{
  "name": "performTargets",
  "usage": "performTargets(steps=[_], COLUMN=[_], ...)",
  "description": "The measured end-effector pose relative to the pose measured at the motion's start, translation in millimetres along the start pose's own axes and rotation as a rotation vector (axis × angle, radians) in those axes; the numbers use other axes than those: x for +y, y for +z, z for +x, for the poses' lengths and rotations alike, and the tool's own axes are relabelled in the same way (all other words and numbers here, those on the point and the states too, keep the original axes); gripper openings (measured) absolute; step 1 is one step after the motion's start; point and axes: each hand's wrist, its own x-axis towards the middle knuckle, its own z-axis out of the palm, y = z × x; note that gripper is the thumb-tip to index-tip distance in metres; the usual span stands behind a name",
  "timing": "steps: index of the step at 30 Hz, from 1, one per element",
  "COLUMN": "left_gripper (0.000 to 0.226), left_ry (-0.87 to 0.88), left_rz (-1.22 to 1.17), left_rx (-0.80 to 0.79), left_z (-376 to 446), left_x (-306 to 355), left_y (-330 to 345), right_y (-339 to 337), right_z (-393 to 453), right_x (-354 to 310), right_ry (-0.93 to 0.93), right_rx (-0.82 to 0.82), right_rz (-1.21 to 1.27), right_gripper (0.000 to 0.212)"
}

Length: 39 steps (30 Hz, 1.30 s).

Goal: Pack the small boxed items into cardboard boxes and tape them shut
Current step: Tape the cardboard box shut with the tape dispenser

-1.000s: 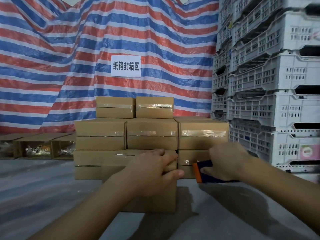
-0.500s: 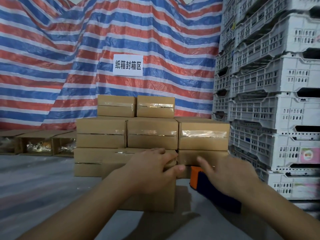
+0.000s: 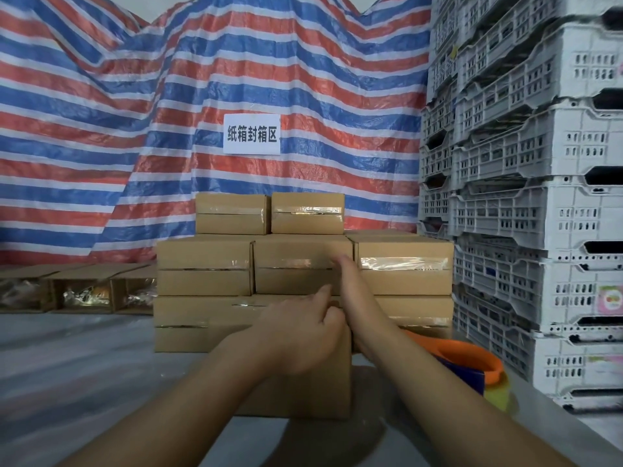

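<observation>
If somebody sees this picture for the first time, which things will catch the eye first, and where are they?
First, the striped tarpaulin across the back, bearing a white sign. Below it, centre, stands a pile of taped cardboard boxes, with both hands, left hand and right hand, on the nearest box. White crates tower at the right.

- A near cardboard box (image 3: 303, 396) sits low in the middle of the frame on a grey table (image 3: 67, 382).
- The left hand (image 3: 300, 335) rests on its top, fingers curled at the far edge.
- The right hand (image 3: 354, 291) reaches forward with straight fingers, its tips at the taped boxes (image 3: 303, 264) stacked behind.
- An orange and blue tape dispenser (image 3: 472, 369) lies at lower right.
- White crates (image 3: 539, 197) fill the right; a striped tarp (image 3: 135, 129) with a white sign (image 3: 251, 134) hangs behind.
- Open boxes (image 3: 84, 291) stand at mid left.
</observation>
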Motion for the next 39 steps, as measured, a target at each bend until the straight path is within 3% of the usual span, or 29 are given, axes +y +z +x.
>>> performTargets(steps=[6, 10, 13, 15, 17, 19, 22, 28, 32, 36, 39], left_gripper=[0.050, 0.042, 0.026, 0.024, 0.027, 0.032, 0.045, 0.044, 0.025, 0.020, 0.022], left_ry=[-0.020, -0.055, -0.105, -0.117, -0.162, -0.235, -0.353, -0.412, -0.411, -0.419, -0.418], left_rz=[-0.054, -0.226, -0.419, -0.276, -0.197, -0.299, -0.592, -0.956, -1.062, -1.141, -1.119], left_rx=[0.023, 0.219, 0.395, 0.507, 0.573, 0.554, 0.465, 0.451, 0.454, 0.470, 0.543], left_z=[-4, -4, -4, -11, -22, -34, -51, -64, -70, -72, -70], left_x=[5, 6, -1, -13, -33, -54, -72, -78, -75, -71, -68], left_y=[-3, 1, -6, -15, -21, -20, -11, 5, 16, 21, 23], right_y=[-7, -8, -8, -16, -21, -21, -18, -22, -22, -20, -22], right_z=[-9, -11, -19, -34, -45, -48, -54, -63, -62, -65, -68], right_x=[25, 33, 42, 56, 61, 58, 49, 61, 63, 60, 59], right_ry=[-0.008, -0.040, 0.112, 0.208, 0.234, 0.118, 0.008, -0.129, -0.116, -0.124, -0.157], right_rx=[0.008, 0.048, 0.083, 0.018, 0.003, 0.010, -0.083, -0.156, -0.146, -0.156, -0.145], right_rz=[0.135, 0.102, 0.094, 0.122, 0.076, -0.090, -0.323, -0.422, -0.479, -0.521, -0.511], right_gripper=[0.043, 0.044, 0.061, 0.080, 0.085, 0.080, 0.090, 0.097, 0.099, 0.109, 0.104])
